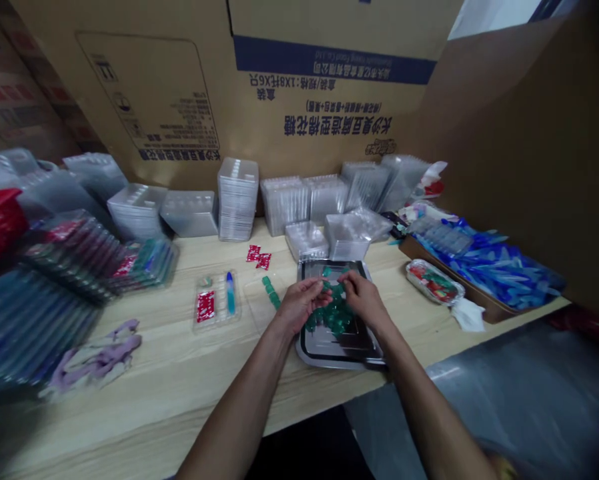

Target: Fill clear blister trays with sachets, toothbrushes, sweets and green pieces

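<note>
My left hand (304,303) is closed in a pinch over a dark, silver-rimmed tray (314,353); what its fingertips hold is too small to make out. Beside it, my right hand (363,300) is also pinched, its fingertips hiding anything between them. Beneath both hands, green translucent pieces (337,320) lie heaped in the tray. Left of the tray, a strip of green pieces (270,292) rests by a clear flat sheet or tray (256,307). Farther left, a clear compartment tray (217,320) carries red packets (205,307) and a blue pen-shaped item (230,293).
Stacks of clear plastic trays (238,200) line the back against a large cardboard box (279,147). Filled trays (74,260) and a purple-white cloth (97,357) are at left. On the right are a carton of blue pieces (494,263) and a packed clear container (434,283).
</note>
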`<state>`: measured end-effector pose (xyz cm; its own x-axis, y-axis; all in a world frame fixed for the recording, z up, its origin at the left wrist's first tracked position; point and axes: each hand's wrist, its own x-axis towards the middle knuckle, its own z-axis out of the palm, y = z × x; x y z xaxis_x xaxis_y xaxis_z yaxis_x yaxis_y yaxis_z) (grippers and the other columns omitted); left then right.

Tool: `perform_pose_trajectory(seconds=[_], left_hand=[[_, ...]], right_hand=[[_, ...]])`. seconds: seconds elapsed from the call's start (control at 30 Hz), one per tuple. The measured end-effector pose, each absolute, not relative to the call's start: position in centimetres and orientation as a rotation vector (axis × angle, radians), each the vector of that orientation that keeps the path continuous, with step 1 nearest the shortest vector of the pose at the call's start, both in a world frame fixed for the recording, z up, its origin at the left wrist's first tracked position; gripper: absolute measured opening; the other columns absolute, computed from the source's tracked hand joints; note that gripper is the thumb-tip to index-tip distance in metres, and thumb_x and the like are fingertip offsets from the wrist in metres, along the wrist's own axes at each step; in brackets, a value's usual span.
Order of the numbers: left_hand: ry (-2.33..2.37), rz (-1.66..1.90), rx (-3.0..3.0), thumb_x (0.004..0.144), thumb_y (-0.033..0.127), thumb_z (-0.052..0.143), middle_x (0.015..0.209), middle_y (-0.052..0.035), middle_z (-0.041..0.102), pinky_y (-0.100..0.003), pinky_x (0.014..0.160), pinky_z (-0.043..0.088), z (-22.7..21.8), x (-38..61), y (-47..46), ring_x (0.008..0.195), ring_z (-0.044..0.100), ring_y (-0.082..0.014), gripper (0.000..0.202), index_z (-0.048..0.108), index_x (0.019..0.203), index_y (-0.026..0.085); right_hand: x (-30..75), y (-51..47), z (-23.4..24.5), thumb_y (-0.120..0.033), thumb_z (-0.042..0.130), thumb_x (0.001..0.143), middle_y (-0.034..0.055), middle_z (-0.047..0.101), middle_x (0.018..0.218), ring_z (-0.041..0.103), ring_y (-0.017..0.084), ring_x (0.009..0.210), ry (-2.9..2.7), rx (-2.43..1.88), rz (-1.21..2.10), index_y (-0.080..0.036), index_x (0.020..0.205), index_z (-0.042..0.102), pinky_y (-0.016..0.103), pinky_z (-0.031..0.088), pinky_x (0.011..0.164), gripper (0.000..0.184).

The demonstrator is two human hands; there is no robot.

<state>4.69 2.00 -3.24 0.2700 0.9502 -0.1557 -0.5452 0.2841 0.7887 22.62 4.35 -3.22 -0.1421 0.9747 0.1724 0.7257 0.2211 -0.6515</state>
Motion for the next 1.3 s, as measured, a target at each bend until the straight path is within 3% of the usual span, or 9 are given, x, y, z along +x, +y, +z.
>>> perform_pose_trajectory(seconds=[0.17, 0.3, 0.47, 0.67, 0.73, 0.83, 0.97, 1.17, 1.3], left_hand=[[0.732, 1.157, 0.633, 0.064, 0.04, 0.092, 0.08, -0.0074, 0.073, -0.022, 0.068, 0.052, -3.8, 5.1, 2.3, 0.067, 0.067, -0.0109, 0.043, 0.074, 0.089, 0.009], [0.75, 1.139, 0.642, 0.059, 0.047, 0.093, 0.072, -0.0041, 0.07, -0.022, 0.062, 0.048, -3.8, 5.5, 2.1, 0.063, 0.062, -0.0095, 0.049, 0.074, 0.085, 0.01], [0.832, 1.109, 0.75, 0.067, 0.055, 0.085, 0.061, -0.0009, 0.063, -0.021, 0.053, 0.04, -3.7, 5.9, 1.9, 0.053, 0.054, -0.0071, 0.048, 0.072, 0.075, 0.009], [0.835, 1.178, 0.746, 0.062, 0.039, 0.092, 0.081, -0.0031, 0.072, -0.025, 0.067, 0.053, -3.3, 6.1, 1.6, 0.067, 0.065, -0.0118, 0.048, 0.073, 0.099, 0.014], [0.863, 1.221, 0.792, 0.062, 0.035, 0.091, 0.086, -0.0042, 0.074, -0.025, 0.068, 0.053, -3.1, 6.0, 1.7, 0.069, 0.065, -0.0118, 0.043, 0.075, 0.096, 0.014], [0.978, 1.309, 0.84, 0.069, 0.033, 0.085, 0.084, -0.0032, 0.074, -0.022, 0.062, 0.05, -3.0, 5.6, 2.1, 0.063, 0.062, -0.0096, 0.03, 0.076, 0.091, 0.014], [1.049, 1.38, 0.784, 0.078, 0.033, 0.077, 0.077, -0.0004, 0.07, -0.023, 0.062, 0.05, -3.3, 5.2, 2.5, 0.061, 0.063, -0.0103, 0.02, 0.073, 0.086, 0.015], [0.836, 1.296, 0.615, 0.082, 0.024, 0.073, 0.076, -0.0045, 0.073, -0.023, 0.065, 0.053, -3.1, 5.2, 2.4, 0.064, 0.066, -0.0122, 0.015, 0.064, 0.09, 0.014], [0.66, 1.232, 0.482, 0.083, 0.015, 0.071, 0.079, -0.008, 0.073, -0.023, 0.07, 0.055, -2.9, 5.6, 2.2, 0.068, 0.069, -0.013, 0.011, 0.065, 0.092, 0.011]], right_hand=[[21.9, 2.4, -3.2, -0.038, 0.047, 0.096, 0.0077, 0.064, 0.116, 0.057, 0.025, 0.113, -1.693, -1.121, 0.772, -0.024, 0.111, 0.068, 0.039, 0.044, 0.099, 0.029], [21.0, 1.1, -2.9, -0.04, 0.051, 0.096, 0.0046, 0.061, 0.104, 0.057, 0.023, 0.101, -1.72, -1.081, 0.888, -0.024, 0.109, 0.061, 0.036, 0.045, 0.092, 0.023], [21.0, 1.2, -3.4, -0.039, 0.048, 0.096, 0.0036, 0.057, 0.098, 0.054, 0.022, 0.095, -1.75, -1.131, 0.779, -0.024, 0.103, 0.054, 0.036, 0.043, 0.087, 0.018], [21.1, 1.4, -3.8, -0.042, 0.046, 0.097, 0.0027, 0.055, 0.089, 0.053, 0.023, 0.087, -1.801, -1.114, 0.675, -0.024, 0.09, 0.054, 0.037, 0.042, 0.08, 0.021], [21.5, 1.8, -4.0, -0.042, 0.045, 0.098, 0.0029, 0.057, 0.09, 0.054, 0.023, 0.089, -1.779, -1.12, 0.659, -0.024, 0.091, 0.057, 0.038, 0.042, 0.082, 0.022], [22.7, 2.5, -4.7, -0.039, 0.045, 0.097, 0.0051, 0.061, 0.104, 0.056, 0.024, 0.099, -1.624, -1.221, 0.589, -0.024, 0.109, 0.06, 0.04, 0.044, 0.09, 0.024], [24.0, 2.9, -5.7, -0.033, 0.058, 0.086, 0.0088, 0.059, 0.129, 0.053, 0.029, 0.118, -1.863, -1.28, 0.616, -0.026, 0.133, 0.056, 0.047, 0.041, 0.1, 0.047], [23.3, 2.7, -5.2, -0.027, 0.049, 0.091, 0.0074, 0.065, 0.099, 0.059, 0.026, 0.099, -1.99, -1.36, 0.636, -0.023, 0.101, 0.069, 0.044, 0.045, 0.091, 0.023], [23.6, 2.5, -4.4, -0.038, 0.042, 0.1, 0.0052, 0.068, 0.114, 0.056, 0.026, 0.113, -1.883, -1.195, 0.635, -0.027, 0.105, 0.071, 0.045, 0.039, 0.101, 0.031]])
